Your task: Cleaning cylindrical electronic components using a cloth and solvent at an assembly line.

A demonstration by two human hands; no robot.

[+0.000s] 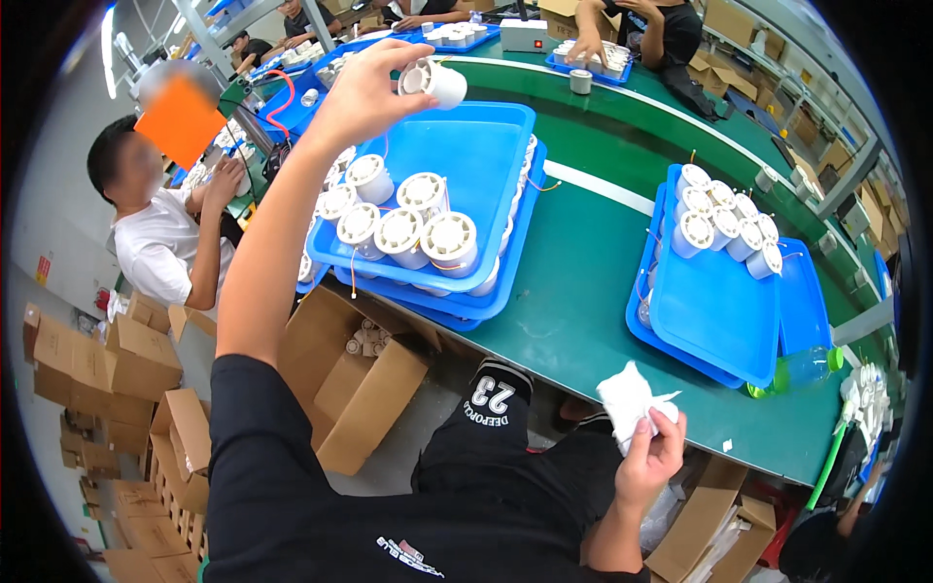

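Note:
My left hand [374,92] is raised above the far edge of a blue tray [466,146], its fingers closed round a white plastic cylinder [439,84] with a slotted round end. Several similar white cylinders [449,238], some with thin wires, stand upright in that tray's near part. The tray is stacked on other blue trays holding more of them. Down at the right, close to the table's front edge, my right hand [653,452] pinches a crumpled white cloth or tissue [627,398] between thumb and fingers.
On the green table [573,301], a second blue tray stack [714,321] with white cylinders stands right, beside a green-capped bottle [802,371]. An open cardboard box [374,408] sits below the left stack. A co-worker [165,228] works at left; others are across the table.

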